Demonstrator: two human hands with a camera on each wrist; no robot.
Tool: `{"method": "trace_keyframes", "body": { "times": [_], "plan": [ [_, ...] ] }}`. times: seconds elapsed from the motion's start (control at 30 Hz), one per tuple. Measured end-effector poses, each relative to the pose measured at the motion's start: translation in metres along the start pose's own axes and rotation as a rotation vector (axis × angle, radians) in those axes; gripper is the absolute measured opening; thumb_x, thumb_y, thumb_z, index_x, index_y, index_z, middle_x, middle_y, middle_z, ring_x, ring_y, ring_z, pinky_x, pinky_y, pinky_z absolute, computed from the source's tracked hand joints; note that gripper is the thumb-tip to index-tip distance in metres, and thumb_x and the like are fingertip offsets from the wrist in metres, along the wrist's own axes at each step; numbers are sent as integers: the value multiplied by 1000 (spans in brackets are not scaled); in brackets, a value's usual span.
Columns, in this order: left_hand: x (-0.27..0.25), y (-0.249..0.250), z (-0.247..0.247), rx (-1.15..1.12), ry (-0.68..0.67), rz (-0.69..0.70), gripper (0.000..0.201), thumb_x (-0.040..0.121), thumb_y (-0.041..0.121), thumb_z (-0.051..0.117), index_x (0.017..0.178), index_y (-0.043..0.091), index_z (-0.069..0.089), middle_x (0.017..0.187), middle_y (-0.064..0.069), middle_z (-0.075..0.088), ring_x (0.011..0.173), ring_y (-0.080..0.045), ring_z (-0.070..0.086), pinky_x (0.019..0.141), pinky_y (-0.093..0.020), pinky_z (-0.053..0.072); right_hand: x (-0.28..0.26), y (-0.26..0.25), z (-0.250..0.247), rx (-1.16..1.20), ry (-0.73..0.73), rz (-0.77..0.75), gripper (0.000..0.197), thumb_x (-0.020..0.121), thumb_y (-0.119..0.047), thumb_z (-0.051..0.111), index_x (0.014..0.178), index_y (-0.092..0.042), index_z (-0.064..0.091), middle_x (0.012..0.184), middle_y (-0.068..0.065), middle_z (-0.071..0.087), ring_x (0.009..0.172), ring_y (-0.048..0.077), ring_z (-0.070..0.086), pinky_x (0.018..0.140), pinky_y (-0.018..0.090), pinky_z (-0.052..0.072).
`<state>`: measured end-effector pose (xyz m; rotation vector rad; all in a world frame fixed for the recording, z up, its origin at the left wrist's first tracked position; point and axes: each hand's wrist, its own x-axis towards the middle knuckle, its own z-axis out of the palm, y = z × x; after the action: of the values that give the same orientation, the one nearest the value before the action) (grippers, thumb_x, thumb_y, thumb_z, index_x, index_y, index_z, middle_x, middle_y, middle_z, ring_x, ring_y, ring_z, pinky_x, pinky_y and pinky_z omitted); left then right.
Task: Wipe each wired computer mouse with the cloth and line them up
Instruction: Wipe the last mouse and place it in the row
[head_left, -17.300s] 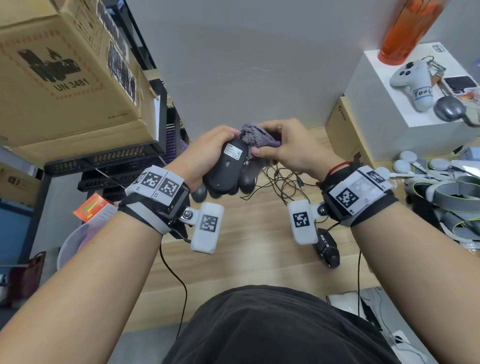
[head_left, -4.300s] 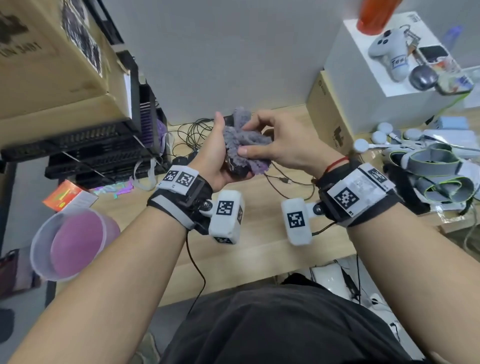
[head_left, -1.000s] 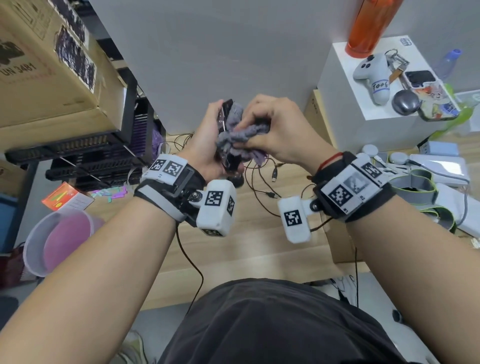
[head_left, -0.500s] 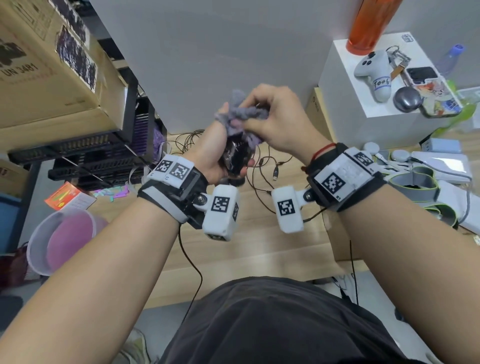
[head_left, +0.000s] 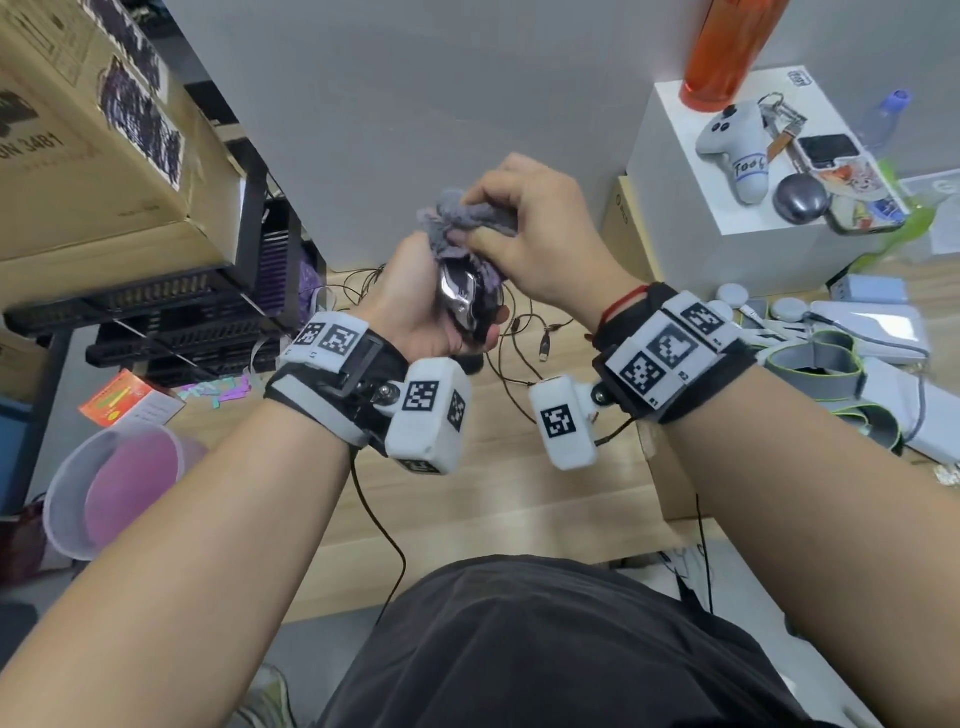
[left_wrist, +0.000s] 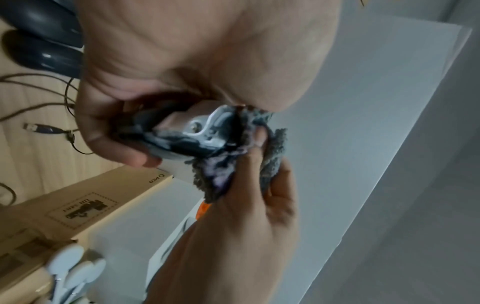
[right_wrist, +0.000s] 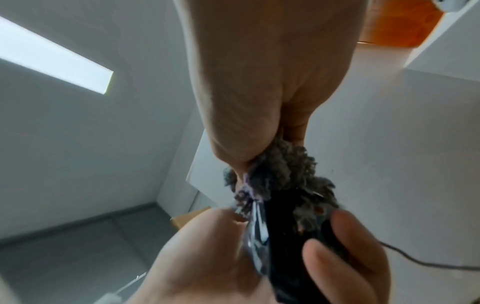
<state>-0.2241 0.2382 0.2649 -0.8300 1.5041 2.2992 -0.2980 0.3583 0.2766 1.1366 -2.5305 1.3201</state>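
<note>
My left hand grips a black and silver wired mouse, held upright above the wooden desk. My right hand pinches a fuzzy grey-purple cloth and presses it on the mouse's top end. In the left wrist view the mouse shows its shiny side, and the cloth wraps its end. Two dark mice lie on the desk behind my palm. The right wrist view shows the cloth bunched over the black mouse.
Tangled cables with a USB plug lie on the desk under my hands. Cardboard boxes and black trays stand at the left, a purple bucket below them. A white box with a controller and an orange bottle stands at the right.
Over the last second the cloth has slid from the mouse's side up to its top end, baring the shiny side. Both hands stay raised at about the same place.
</note>
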Motion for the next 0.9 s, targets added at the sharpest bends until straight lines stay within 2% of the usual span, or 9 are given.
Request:
{"method": "trace_keyframes", "body": {
  "times": [0.07,0.17,0.27,0.4,0.5,0.6,0.7,0.8,0.9],
  "plan": [
    [-2,5,1,-117,8,1,56,103,55,30,84,18,68,80,-5,61,65,-22,60,67,-33,47,-5,-4,1,-39,-64,-94,15,79,-24,75,91,-15,76,91,7,58,78,15,53,69,26,40],
    [-5,10,1,-274,-22,20,69,104,54,29,62,15,67,69,-9,65,55,-23,66,59,-35,57,-16,-7,4,-101,-274,-205,14,75,-18,75,89,-19,78,90,3,55,76,13,51,66,20,35],
    [-7,10,1,-179,-7,5,64,103,56,29,65,17,63,67,-8,63,55,-22,63,59,-28,53,-16,-9,2,-79,-277,-212,11,75,-23,76,85,-19,79,84,-4,49,73,6,45,62,13,29],
    [-8,6,4,26,16,-83,58,98,63,27,75,20,59,69,-4,54,59,-20,53,62,-30,43,-2,-8,2,-127,-58,-130,16,78,-20,69,90,-13,77,89,9,55,79,23,55,70,31,42],
    [-12,9,6,-121,26,-33,59,102,62,27,77,18,57,67,-7,59,54,-20,60,57,-28,51,-7,-11,5,-157,-194,-174,13,80,-22,71,89,-15,78,86,2,51,75,20,52,67,30,40],
    [-13,13,2,-199,-25,10,77,98,76,20,87,12,61,83,-18,65,62,-28,70,57,-38,60,-17,-13,5,-137,-365,-209,11,78,-23,79,88,-18,80,83,-6,46,71,9,45,63,19,33],
    [-14,11,5,-102,-57,20,82,93,82,17,84,13,61,72,-13,64,55,-25,66,50,-30,55,-10,-13,0,-56,-237,-186,13,79,-27,78,88,-18,80,81,-2,50,72,10,48,62,15,32],
    [-6,3,5,-17,-89,-1,94,76,97,17,97,17,63,79,-10,54,62,-22,53,57,-26,41,0,-10,-5,-34,-49,-124,18,80,-28,75,93,-16,78,86,7,55,77,15,52,69,24,38],
    [0,1,0,58,-74,-42,107,66,103,13,105,15,61,77,-11,52,61,-23,51,57,-26,39,0,2,-8,-15,9,-57,22,83,-32,74,98,-16,76,91,9,58,80,13,53,72,25,43]
  ]
}}
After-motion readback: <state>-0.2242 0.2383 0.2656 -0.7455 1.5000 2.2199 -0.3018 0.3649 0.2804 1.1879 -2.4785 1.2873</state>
